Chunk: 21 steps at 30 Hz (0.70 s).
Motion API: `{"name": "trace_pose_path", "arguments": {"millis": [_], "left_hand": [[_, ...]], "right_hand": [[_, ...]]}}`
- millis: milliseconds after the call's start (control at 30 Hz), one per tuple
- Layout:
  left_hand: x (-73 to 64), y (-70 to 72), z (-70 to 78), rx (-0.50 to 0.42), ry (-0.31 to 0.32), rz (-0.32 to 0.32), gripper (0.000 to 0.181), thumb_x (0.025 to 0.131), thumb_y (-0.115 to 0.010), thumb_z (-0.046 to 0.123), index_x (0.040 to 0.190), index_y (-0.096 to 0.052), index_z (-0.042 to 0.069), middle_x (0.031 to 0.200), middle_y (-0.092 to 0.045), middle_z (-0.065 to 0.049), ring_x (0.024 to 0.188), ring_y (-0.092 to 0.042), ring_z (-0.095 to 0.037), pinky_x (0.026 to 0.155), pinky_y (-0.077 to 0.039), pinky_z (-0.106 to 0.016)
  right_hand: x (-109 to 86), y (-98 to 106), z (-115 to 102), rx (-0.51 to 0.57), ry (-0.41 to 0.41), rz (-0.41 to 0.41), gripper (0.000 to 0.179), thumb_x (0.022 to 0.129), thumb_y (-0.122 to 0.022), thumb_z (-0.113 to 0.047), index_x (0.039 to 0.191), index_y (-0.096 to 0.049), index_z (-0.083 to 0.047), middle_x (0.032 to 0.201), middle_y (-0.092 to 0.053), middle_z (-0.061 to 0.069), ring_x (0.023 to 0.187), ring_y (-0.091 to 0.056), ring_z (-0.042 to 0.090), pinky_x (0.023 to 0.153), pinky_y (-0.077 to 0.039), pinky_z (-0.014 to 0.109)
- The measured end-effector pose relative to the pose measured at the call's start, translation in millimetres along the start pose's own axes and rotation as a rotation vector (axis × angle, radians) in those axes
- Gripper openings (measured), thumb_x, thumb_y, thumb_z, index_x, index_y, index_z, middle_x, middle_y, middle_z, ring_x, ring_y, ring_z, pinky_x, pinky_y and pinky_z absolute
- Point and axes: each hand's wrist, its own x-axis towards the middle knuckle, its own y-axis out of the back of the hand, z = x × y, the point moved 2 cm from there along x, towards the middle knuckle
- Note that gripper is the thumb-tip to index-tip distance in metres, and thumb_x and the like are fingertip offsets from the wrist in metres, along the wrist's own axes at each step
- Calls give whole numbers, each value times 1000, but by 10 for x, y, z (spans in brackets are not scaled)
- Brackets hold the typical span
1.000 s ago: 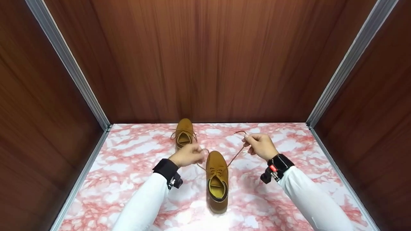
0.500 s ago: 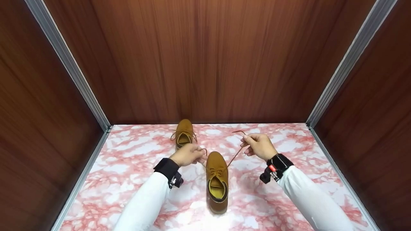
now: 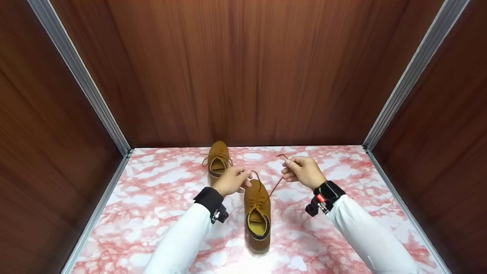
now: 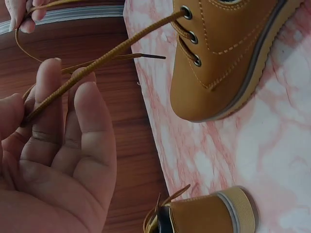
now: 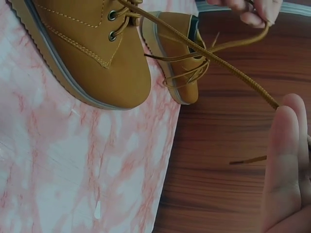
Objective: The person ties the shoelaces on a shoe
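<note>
A tan lace-up shoe [image 3: 255,189] stands upright on the table, toe away from me. My left hand [image 3: 233,180] pinches one end of its shoelace [image 4: 107,56] between thumb and index finger, over the shoe's left side. That end's loose tip [image 3: 259,186] droops over the toe. To the right, my right hand [image 3: 305,171] pinches the other shoelace end [image 3: 277,185], which runs taut up from the eyelets; its short tip [image 3: 282,155] sticks out beyond the fingers. In the right wrist view the two strands cross.
A matching tan shoe [image 3: 218,148] stands farther back on the left, its laces tied in a bow and its heel partly behind my left hand. The pink-and-white marbled table [image 3: 327,236] is bounded by brown wood-grain panels [image 3: 243,76] at the back and sides.
My left hand has moved right and slightly up, bringing its lace end over the toe. The right hand has shifted slightly left, still pinching its end. Both shoes stay put.
</note>
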Motion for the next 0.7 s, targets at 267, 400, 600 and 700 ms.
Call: {"name": "trace_pose_path", "arguments": {"millis": [267,400,600,700], "left_hand": [[75,-221,83,45,-26,-20,30,111,-51,26,108,-70,3,71,-62,0,62,-62,-13,59,-59,-30],[92,-324,63,67,-36,-60,27,110,-52,26,107,-69,6,71,-61,1,63,-63,-12,57,-57,-31],[51,-369,-7,111,-34,-161,14,103,-62,13,104,-68,0,73,-67,0,68,-68,-15,66,-60,-31],[21,-347,-20,110,-19,-196,13,99,-64,9,104,-70,-2,79,-73,-7,78,-76,-25,78,-64,-36]], "right_hand": [[15,-47,-36,-9,28,-22,25,107,-59,-11,116,-66,11,81,-74,-2,71,-75,8,70,-64,26],[10,-54,-48,1,29,-37,28,107,-55,-6,124,-62,15,82,-73,-2,73,-74,7,73,-64,25],[6,-40,-56,10,15,-35,31,106,-50,1,130,-59,17,83,-72,-2,73,-74,7,73,-64,25],[8,-29,-54,3,16,-32,31,106,-49,2,131,-58,18,83,-72,-2,73,-74,8,73,-64,25]]}}
